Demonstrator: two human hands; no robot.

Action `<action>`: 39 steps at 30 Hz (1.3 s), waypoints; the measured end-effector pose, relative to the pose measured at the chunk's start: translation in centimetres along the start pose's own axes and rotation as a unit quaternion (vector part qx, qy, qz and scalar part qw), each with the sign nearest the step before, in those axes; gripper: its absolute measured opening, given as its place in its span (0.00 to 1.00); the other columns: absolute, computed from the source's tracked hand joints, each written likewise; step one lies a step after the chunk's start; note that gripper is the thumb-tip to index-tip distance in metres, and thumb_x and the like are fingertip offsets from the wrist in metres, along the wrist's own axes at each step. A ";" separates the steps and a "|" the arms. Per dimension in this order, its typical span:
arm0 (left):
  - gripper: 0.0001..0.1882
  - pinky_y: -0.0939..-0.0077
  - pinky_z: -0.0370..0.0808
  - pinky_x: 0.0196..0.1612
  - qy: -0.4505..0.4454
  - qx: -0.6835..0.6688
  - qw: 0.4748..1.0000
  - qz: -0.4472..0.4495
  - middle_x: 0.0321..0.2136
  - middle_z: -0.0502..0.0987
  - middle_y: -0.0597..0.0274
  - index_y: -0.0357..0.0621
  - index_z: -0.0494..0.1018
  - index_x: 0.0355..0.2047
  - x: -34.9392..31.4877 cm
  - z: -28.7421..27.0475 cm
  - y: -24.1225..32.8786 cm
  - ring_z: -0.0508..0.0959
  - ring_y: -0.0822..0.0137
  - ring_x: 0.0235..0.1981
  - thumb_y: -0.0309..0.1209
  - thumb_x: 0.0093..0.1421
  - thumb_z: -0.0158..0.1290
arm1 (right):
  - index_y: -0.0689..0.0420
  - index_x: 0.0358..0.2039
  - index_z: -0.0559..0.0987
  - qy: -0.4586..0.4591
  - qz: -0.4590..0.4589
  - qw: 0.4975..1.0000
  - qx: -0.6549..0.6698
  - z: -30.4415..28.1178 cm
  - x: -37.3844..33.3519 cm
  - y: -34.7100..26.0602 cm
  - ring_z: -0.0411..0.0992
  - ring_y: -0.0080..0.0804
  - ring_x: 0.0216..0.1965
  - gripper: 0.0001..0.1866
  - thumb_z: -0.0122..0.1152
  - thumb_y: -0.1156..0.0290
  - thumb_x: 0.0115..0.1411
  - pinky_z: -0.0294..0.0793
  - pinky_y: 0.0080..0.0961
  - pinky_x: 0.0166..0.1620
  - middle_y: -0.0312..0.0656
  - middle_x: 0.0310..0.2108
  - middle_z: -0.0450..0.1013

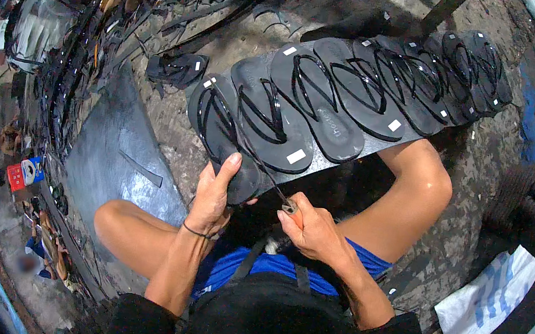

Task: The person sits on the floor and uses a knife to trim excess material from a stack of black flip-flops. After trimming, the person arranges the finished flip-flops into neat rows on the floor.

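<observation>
Head view looks down on a person sitting cross-legged on rough grey ground, bare knees spread left and right, blue shorts between them. The left hand [213, 194] is wrapped around the near end of a black flip-flop [221, 130], thumb up along its sole, fingers curled behind it; a thin dark band circles that wrist. The sandal is matte rubber, oval, with a glossy Y-shaped strap, and it stands at the near left end of the row, touching the hand. The right hand [313, 230] is closed around a tool [289, 207] with an orange handle and a thin metal tip; the tip points up and left toward the held sandal, just beside the left thumb.

A row of flip-flops [359, 88] runs from that sandal away to the far right, overlapping like shingles, all black with shiny straps, some with small white tags. They lie on a dark board [322, 164] across the person's lap. A flat grey sheet [114, 153] with a dull sheen lies left of the knee, a loose strap strip on it. Far left, heaps of black straps [70, 73] pile up. A white and blue bag [493, 298] lies near right.
</observation>
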State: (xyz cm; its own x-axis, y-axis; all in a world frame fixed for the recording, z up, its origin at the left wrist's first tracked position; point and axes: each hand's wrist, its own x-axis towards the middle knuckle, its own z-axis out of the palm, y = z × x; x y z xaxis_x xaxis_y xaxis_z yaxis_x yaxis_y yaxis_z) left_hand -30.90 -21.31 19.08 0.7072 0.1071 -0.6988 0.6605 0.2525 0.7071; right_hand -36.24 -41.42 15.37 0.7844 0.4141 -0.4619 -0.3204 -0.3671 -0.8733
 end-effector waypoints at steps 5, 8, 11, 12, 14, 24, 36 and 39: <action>0.20 0.77 0.76 0.23 0.001 -0.019 1.000 -0.010 0.30 0.79 0.61 0.41 0.71 0.42 -0.4 0.2 -0.7 0.79 0.71 0.26 0.47 0.64 0.53 | 0.65 0.32 0.72 0.012 0.032 0.998 -0.052 0.9 1.4 -0.8 0.74 0.65 0.31 0.20 0.55 0.56 0.64 0.72 0.54 0.35 0.61 0.26 0.75; 0.19 0.77 0.76 0.23 0.006 -0.049 0.999 -0.013 0.30 0.79 0.62 0.42 0.72 0.41 -0.8 0.5 -0.8 0.79 0.71 0.26 0.46 0.65 0.53 | 0.66 0.29 0.76 0.046 0.004 0.998 -0.042 2.0 1.9 -0.3 0.74 0.65 0.29 0.22 0.54 0.55 0.64 0.73 0.54 0.34 0.62 0.24 0.74; 0.18 0.78 0.75 0.23 0.010 -0.074 0.997 -0.020 0.30 0.79 0.63 0.42 0.72 0.40 -1.1 0.8 -1.1 0.79 0.71 0.26 0.46 0.65 0.52 | 0.65 0.32 0.78 0.028 0.025 0.990 -0.135 3.7 3.2 1.0 0.74 0.63 0.25 0.22 0.52 0.55 0.65 0.74 0.53 0.31 0.60 0.24 0.75; 0.18 0.79 0.74 0.23 0.005 -0.087 0.996 -0.024 0.29 0.79 0.63 0.43 0.72 0.40 -1.2 0.6 -1.4 0.79 0.71 0.26 0.46 0.66 0.52 | 0.65 0.34 0.79 0.049 0.008 0.985 -0.168 4.7 3.5 1.9 0.74 0.62 0.23 0.22 0.51 0.55 0.65 0.74 0.52 0.30 0.59 0.24 0.75; 0.17 0.79 0.73 0.23 -0.013 -0.119 0.992 -0.029 0.29 0.79 0.63 0.43 0.73 0.39 -1.5 0.5 -1.8 0.78 0.71 0.26 0.45 0.66 0.51 | 0.63 0.38 0.80 0.088 -0.025 0.968 -0.233 7.0 3.6 3.2 0.74 0.60 0.20 0.22 0.51 0.55 0.66 0.74 0.51 0.28 0.57 0.23 0.76; 0.15 0.81 0.74 0.23 -0.069 -0.226 0.971 -0.037 0.29 0.79 0.65 0.45 0.74 0.38 -1.6 0.1 -2.2 0.78 0.74 0.25 0.43 0.67 0.50 | 0.59 0.50 0.76 0.133 -0.030 0.989 0.054 8.0 5.2 2.7 0.74 0.43 0.44 0.18 0.56 0.65 0.60 0.73 0.35 0.47 0.49 0.44 0.76; 0.15 0.82 0.73 0.21 -0.069 -0.203 0.976 -0.021 0.27 0.79 0.66 0.45 0.74 0.40 -1.2 -0.4 -1.4 0.78 0.75 0.24 0.44 0.67 0.51 | 0.59 0.51 0.74 0.175 -0.144 0.963 -0.144 5.2 11.2 1.5 0.71 0.39 0.51 0.20 0.57 0.61 0.62 0.70 0.35 0.54 0.47 0.49 0.73; 0.15 0.81 0.73 0.21 -0.077 -0.193 0.978 -0.011 0.27 0.79 0.65 0.44 0.74 0.40 -1.1 -0.8 -1.3 0.77 0.73 0.23 0.43 0.67 0.51 | 0.59 0.49 0.75 0.221 -0.193 0.923 -0.247 4.6 13.0 1.1 0.72 0.38 0.49 0.19 0.58 0.61 0.62 0.71 0.35 0.52 0.46 0.46 0.73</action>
State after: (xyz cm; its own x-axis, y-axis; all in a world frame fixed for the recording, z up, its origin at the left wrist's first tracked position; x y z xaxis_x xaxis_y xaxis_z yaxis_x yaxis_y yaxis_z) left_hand -32.74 -21.04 18.82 0.7434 -0.0415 -0.6676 0.5523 0.6010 0.5777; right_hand -28.79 -32.64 7.68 0.9647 0.2527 0.0736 0.2244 -0.6434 -0.7319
